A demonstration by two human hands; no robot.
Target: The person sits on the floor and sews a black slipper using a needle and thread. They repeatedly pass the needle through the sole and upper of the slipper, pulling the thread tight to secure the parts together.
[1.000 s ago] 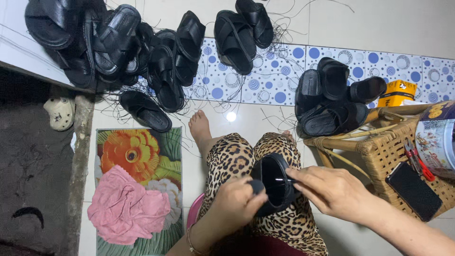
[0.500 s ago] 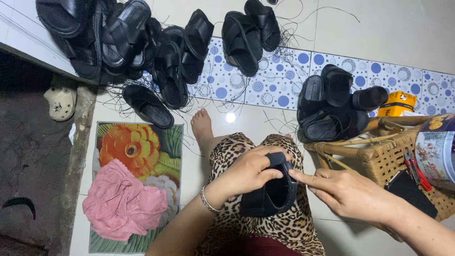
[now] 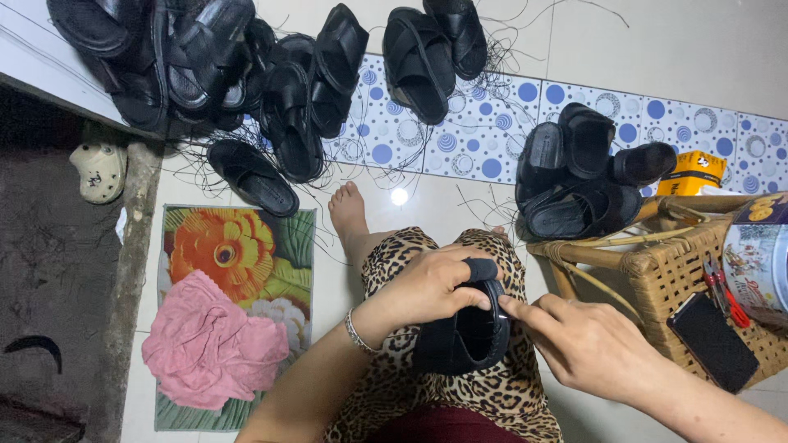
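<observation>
Currently, sandal (image 3: 461, 335): black, resting on your lap.
Left hand (image 3: 427, 289): clamped over the strap; hold it steady.
Right hand (image 3: 587, 344): loosely curled, forefinger on the rim; press evenly.

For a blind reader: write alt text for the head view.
Seen from above, a seated person's left hand grips a black sandal on their lap while the right hand touches its edge with a fingertip. More black sandals lie on the tiled floor; a wicker basket stands on the right, a pink cloth on a flowered mat on the left.
</observation>
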